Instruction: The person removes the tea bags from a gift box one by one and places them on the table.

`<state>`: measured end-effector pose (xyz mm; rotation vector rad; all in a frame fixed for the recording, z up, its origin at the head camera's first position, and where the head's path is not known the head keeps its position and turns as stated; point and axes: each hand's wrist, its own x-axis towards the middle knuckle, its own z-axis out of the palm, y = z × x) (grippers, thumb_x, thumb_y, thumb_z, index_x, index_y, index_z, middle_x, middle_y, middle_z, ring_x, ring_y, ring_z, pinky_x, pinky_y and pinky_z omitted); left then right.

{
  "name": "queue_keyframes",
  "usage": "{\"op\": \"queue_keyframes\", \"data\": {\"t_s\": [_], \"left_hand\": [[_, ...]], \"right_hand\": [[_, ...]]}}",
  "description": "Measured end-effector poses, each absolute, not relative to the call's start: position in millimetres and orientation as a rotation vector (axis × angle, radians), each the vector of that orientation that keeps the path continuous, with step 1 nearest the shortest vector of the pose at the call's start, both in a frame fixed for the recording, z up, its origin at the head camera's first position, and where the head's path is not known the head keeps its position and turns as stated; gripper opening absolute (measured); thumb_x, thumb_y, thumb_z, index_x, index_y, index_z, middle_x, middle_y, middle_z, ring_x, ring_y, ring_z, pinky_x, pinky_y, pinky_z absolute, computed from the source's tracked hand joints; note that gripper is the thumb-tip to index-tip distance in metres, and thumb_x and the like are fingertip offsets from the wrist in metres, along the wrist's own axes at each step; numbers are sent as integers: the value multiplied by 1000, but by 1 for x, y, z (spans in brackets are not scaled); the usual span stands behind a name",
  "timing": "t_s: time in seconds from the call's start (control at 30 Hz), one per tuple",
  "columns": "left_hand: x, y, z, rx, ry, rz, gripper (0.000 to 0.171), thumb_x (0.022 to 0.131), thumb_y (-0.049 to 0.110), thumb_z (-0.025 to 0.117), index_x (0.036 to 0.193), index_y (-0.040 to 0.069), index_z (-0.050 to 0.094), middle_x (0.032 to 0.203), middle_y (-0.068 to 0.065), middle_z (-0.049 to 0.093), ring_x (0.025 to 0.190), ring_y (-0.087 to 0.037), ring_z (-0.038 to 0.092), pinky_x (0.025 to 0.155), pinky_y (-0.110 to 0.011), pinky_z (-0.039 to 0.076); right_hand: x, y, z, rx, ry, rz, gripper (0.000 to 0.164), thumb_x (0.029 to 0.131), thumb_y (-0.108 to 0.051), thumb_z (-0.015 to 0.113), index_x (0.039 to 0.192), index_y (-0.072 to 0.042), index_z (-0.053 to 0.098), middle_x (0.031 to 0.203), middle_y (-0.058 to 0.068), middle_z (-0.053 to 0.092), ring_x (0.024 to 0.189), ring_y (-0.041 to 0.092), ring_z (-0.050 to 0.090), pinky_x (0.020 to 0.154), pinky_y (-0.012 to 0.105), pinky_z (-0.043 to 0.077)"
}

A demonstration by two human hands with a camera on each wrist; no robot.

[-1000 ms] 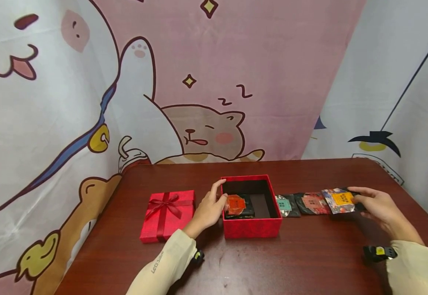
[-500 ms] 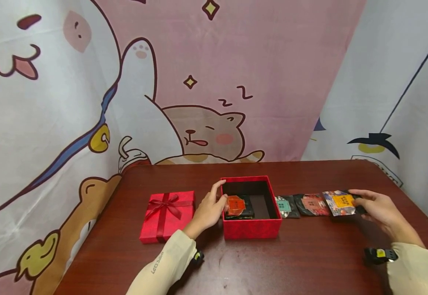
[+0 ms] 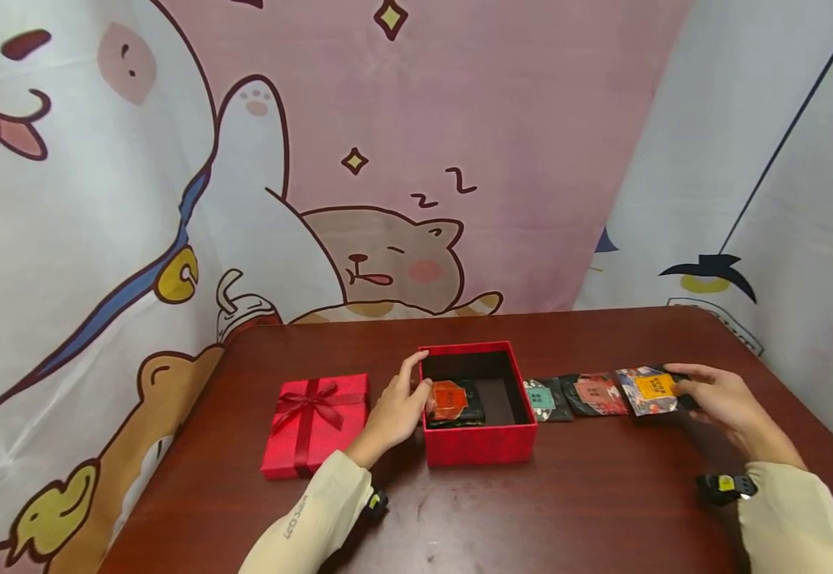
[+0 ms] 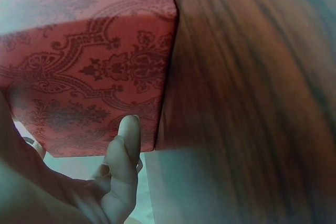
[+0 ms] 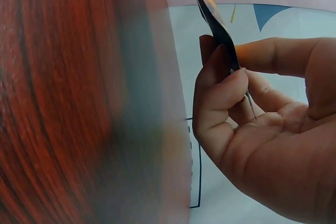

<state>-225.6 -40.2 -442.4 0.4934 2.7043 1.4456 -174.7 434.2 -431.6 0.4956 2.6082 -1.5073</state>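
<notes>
My left hand [image 3: 391,414] grips the left wall of an open red gift box [image 3: 480,446], thumb over the rim. In the left wrist view a finger [image 4: 129,135] lies along its patterned outer side. Inside the box's left half lies a dark sachet with an orange label [image 3: 448,400]. To the right, my right hand [image 3: 734,407] pinches the right edge of a colourful sachet with a yellow label [image 3: 654,388]. The right wrist view shows that sachet [image 5: 211,14] edge-on between thumb and fingers, raised off the tabletop.
Between box and right hand lie a dark sachet with a teal label [image 3: 545,399] and one with a salmon label [image 3: 595,394]. A red lid with a ribbon bow [image 3: 316,426] sits left of the box. A cartoon-printed cloth [image 3: 531,159] hangs behind the brown table [image 3: 531,518].
The head view has swung slightly, so everything sits a little further left in it. Both hands keep their holds on the box and the yellow-labelled sachet.
</notes>
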Motion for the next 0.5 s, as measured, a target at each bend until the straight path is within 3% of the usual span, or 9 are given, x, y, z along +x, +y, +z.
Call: {"op": "queue_keyframes", "data": {"t_s": [0.33,0.5], "left_hand": [[-226,-42,-443,482,2715,1426,48,103,37,43,150,33,33,80,-7,67,63,-14,54,64,-36,41],[-226,-42,-443,491,2709,1434,48,103,35,43,150,32,33,80,-7,68,65,-13,56,65,-36,42]], "right_hand": [[-178,432,-435,513,2620,-1526,62,98,-26,55,147,6,36,144,37,30,81,11,54,62,31,53],[-179,433,-438,532,2621,-1515,67,96,-27,61,148,6,34,146,38,26,85,13,53,63,31,52]]}}
